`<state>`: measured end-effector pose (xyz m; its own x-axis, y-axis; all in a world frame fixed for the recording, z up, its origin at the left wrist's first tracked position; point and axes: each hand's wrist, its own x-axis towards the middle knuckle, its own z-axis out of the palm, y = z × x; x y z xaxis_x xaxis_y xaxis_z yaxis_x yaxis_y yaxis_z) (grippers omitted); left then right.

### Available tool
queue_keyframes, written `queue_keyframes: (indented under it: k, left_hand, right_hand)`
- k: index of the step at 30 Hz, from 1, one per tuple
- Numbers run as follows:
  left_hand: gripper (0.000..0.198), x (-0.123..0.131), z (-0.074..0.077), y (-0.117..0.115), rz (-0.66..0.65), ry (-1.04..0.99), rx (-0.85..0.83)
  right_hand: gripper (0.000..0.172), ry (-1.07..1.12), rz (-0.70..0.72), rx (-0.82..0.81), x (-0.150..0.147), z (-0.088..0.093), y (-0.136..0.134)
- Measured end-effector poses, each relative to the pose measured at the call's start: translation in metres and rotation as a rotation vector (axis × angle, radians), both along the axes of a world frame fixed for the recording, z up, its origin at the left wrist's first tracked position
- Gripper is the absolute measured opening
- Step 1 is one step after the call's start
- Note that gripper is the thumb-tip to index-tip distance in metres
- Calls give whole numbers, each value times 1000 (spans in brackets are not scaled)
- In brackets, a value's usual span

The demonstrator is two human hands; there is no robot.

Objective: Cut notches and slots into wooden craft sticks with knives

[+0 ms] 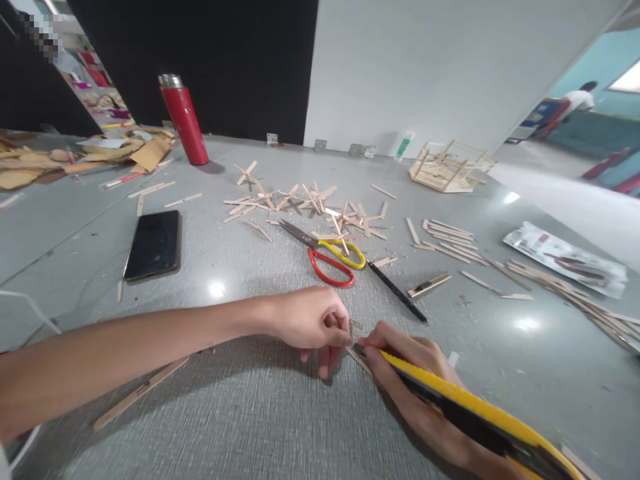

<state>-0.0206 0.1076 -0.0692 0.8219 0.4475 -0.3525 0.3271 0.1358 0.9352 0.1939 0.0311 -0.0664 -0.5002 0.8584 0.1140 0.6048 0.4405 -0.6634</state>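
Observation:
My right hand point(415, 373) is wrapped round a yellow-and-black utility knife point(475, 407). The knife's tip points left, close to my left fingertips. My left hand point(313, 319) is closed in a pinch at the end of a thin wooden stick point(359, 361), which runs down to the right beneath my right hand. The fingers hide part of this stick, and the blade's contact with it cannot be made out. Just beyond my hands lie scissors point(334, 257) with one red and one yellow handle, and a black pen point(397, 291). Another wooden stick point(143, 393) lies under my left forearm.
Wooden pieces point(313, 200) are scattered across the grey table point(240, 427). A phone point(154, 245) and a red bottle point(185, 123) are at left. To the right are a wooden frame model point(447, 168), a white packet point(565, 257) and long sticks point(575, 293). A person point(580, 100) is in the background.

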Motion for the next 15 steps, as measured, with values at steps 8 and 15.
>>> queue_keyframes:
  k: [8, 15]
  left_hand:
    - [48, 1, -4, 0, 32, -53, -76]
    - [41, 1, -4, 0, 36, -64, -100]
  right_hand:
    - [25, -77, 113, -16, 8, 4, 9]
    - [28, -67, 130, -46, 16, 4, 10]
